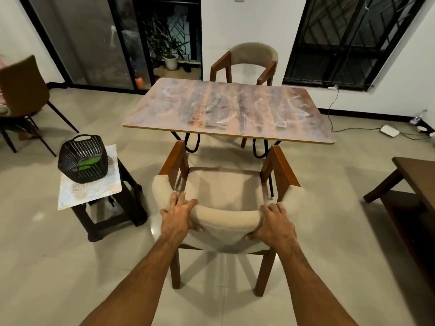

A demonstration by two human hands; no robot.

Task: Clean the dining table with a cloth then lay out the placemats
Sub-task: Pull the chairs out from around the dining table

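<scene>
Both hands grasp the curved, padded backrest of the near chair [226, 217]; the left hand [179, 214] wraps the backrest's left end, fingers over the top and thumb underneath; the right hand [274, 223] holds the right end the same way, thumb tucked below the padding; the chair faces the dining surface [226, 109], its wooden front posts just short of the near edge; the marbled brown top is streaked with pale smears and swirls; a second chair [254, 54] of the same kind stands at the far side, pushed up against that edge; to the left, well apart from the dining surface, a dark stool [131, 208] carries a pale patterned placemat [89, 189] that overhangs its top; a black woven basket [82, 158] sits on the placemat, and a green item [88, 164] lies inside, though whether it is a cloth I cannot tell; a brown chair [23, 90] stands at the far left; a dark wooden bench [419, 180] shows at the right edge; a white device [389, 131] with cables lies on the tiled floor by the wall
</scene>
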